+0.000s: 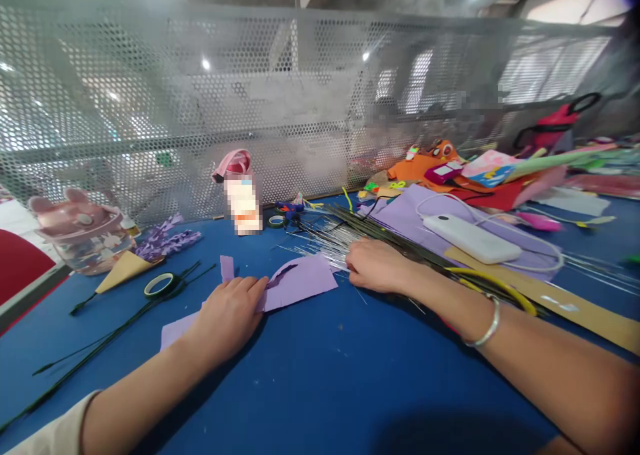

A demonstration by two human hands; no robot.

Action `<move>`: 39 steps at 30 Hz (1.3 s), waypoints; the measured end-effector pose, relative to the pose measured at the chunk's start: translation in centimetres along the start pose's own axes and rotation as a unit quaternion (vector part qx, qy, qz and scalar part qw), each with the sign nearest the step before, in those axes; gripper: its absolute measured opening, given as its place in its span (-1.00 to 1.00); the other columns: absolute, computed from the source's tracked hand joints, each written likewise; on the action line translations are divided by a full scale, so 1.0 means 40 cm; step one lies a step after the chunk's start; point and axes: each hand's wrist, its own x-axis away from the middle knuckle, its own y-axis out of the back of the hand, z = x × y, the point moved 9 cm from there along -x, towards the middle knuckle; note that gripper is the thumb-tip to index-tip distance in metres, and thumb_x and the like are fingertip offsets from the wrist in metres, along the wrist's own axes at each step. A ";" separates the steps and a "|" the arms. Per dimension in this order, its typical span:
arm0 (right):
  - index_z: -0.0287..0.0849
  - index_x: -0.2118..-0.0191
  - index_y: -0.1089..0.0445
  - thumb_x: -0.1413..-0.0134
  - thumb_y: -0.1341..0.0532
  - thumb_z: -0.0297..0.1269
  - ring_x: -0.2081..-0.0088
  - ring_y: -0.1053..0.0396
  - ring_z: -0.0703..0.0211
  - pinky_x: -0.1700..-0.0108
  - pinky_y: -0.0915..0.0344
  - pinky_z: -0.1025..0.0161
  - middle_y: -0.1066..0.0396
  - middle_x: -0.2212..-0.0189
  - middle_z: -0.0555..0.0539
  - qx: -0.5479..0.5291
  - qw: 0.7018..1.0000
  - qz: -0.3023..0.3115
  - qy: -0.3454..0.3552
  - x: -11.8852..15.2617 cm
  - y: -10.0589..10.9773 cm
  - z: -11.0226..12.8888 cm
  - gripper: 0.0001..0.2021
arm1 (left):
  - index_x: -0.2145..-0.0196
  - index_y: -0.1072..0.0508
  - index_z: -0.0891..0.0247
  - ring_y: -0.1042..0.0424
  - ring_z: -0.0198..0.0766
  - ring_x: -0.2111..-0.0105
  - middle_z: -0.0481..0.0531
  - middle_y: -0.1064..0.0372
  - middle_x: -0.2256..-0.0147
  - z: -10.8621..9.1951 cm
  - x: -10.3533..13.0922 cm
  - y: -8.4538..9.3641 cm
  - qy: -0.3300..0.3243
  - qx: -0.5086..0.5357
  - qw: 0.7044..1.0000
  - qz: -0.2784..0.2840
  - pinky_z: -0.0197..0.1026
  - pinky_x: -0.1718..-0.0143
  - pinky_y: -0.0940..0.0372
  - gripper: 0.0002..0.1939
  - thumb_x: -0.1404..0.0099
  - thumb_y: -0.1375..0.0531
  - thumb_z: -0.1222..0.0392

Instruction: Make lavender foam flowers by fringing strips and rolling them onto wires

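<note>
My left hand is closed on a sheet of purple crepe paper that lies on the blue table. The sheet has a slit and a narrow strip standing up near my fingers; part of it is hidden under the hand. My right hand, with a silver bangle at the wrist, has its fingers curled at the near ends of a bundle of thin metal wires. Its fingertips are partly hidden among them. Dark green stems lie just behind that hand.
At left are wrapped green stems, a tape roll, a brown paper cone, purple fringed flowers and a pink-lidded bucket. At right, a white power bank with a cable lies on purple sheets. A perforated metal screen borders the back.
</note>
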 end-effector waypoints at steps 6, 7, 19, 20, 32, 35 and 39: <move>-0.25 0.36 -0.46 -0.09 -0.06 -0.37 0.24 -0.38 0.01 0.25 -0.18 0.16 -0.45 0.30 -0.20 0.036 0.996 -0.081 -0.029 0.030 0.037 -0.024 -0.78 | -0.14 -0.28 0.28 -0.39 -0.04 0.09 0.18 -0.40 0.08 -0.001 0.006 -0.001 -0.001 0.000 1.000 -0.007 0.01 0.07 -0.32 -0.52 -0.24 -0.07 0.33; -0.24 0.35 -0.46 -0.10 -0.05 -0.38 0.25 -0.38 0.02 0.25 -0.18 0.16 -0.45 0.30 -0.20 0.036 0.995 -0.087 -0.041 0.033 0.041 -0.036 -0.78 | -0.13 -0.28 0.27 -0.39 -0.05 0.10 0.17 -0.40 0.09 -0.003 0.006 0.000 -0.004 0.000 1.000 -0.007 0.01 0.08 -0.32 -0.52 -0.24 -0.06 0.34; -0.28 0.17 -0.43 -0.11 -0.06 -0.35 0.20 -0.40 -0.06 0.27 -0.22 0.16 -0.43 0.18 -0.29 -0.046 0.976 -0.122 -0.177 0.011 0.026 -0.187 -0.75 | 0.15 -0.35 0.25 -0.40 -0.07 0.17 0.11 -0.40 0.19 0.025 0.009 0.008 0.047 0.022 0.999 -0.006 -0.08 0.22 -0.30 -0.74 -0.23 0.01 0.36; -0.27 0.13 -0.42 -0.13 -0.08 -0.31 0.15 -0.38 -0.06 0.21 -0.23 0.15 -0.42 0.16 -0.28 -0.060 0.975 -0.157 -0.146 0.014 0.041 -0.170 -0.74 | 0.18 -0.34 0.24 -0.41 -0.06 0.18 0.10 -0.40 0.21 0.028 0.010 0.011 0.056 0.016 0.998 -0.005 -0.08 0.24 -0.30 -0.76 -0.23 0.01 0.35; -0.19 0.38 -0.45 -0.16 -0.12 -0.32 0.26 -0.39 0.08 0.26 -0.20 0.24 -0.46 0.32 -0.13 -0.078 0.994 -0.071 0.042 0.008 0.010 0.003 -0.82 | 0.30 -0.28 0.17 -0.46 -0.07 0.34 0.02 -0.45 0.36 0.039 0.047 0.031 0.070 0.053 0.992 0.087 -0.19 0.45 -0.11 -0.91 -0.26 0.01 0.24; -0.18 0.38 -0.41 -0.17 -0.08 -0.33 0.30 -0.41 0.08 0.35 -0.16 0.26 -0.49 0.32 -0.12 -0.065 0.996 -0.048 0.027 0.016 0.003 -0.006 -0.81 | 0.32 -0.29 0.15 -0.46 -0.07 0.35 0.02 -0.46 0.37 0.046 0.069 0.037 0.067 0.052 0.990 0.111 -0.20 0.46 -0.06 -0.88 -0.23 0.01 0.28; -0.17 0.35 -0.35 -0.20 -0.04 -0.31 0.34 -0.41 0.08 0.39 -0.11 0.27 -0.49 0.33 -0.13 -0.073 0.996 -0.045 -0.009 0.032 0.007 -0.029 -0.82 | 0.32 -0.31 0.15 -0.45 -0.11 0.37 0.01 -0.45 0.38 0.069 0.110 0.035 0.070 0.049 0.987 0.133 -0.21 0.47 -0.03 -0.83 -0.18 0.00 0.34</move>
